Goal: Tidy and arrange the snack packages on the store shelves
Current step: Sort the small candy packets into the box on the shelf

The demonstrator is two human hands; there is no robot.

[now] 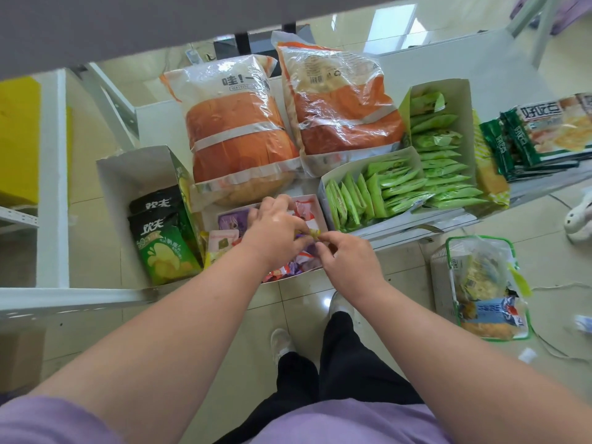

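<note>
Yellow-green, small wrapped sweet pinched between both hands above the front edge of the white metal shelf. Left hand curled, fingers closed on the sweet's left end; right hand curled too, thumb and forefinger nipping the right end. Sweet held just over a shallow open white cardboard box of mixed purple, pink and red wrapped sweets, touching only the fingertips as far as can be told.

Left of that box, upright open white carton with black-and-green crisp bags standing inside. Behind the box, two large clear plastic bags of orange-brown bread, side by side, lying flat on the shelf. To the right, two open white cartons packed with rows of bright green sachets, one carton set in front of the other. Further right, stack of dark green biscuit packets at the shelf end.

On the tiled floor, green-trimmed clear plastic bag of assorted snacks, well apart from the hands. Black trousers, pale shoes and lilac shirt at the bottom of the view.
</note>
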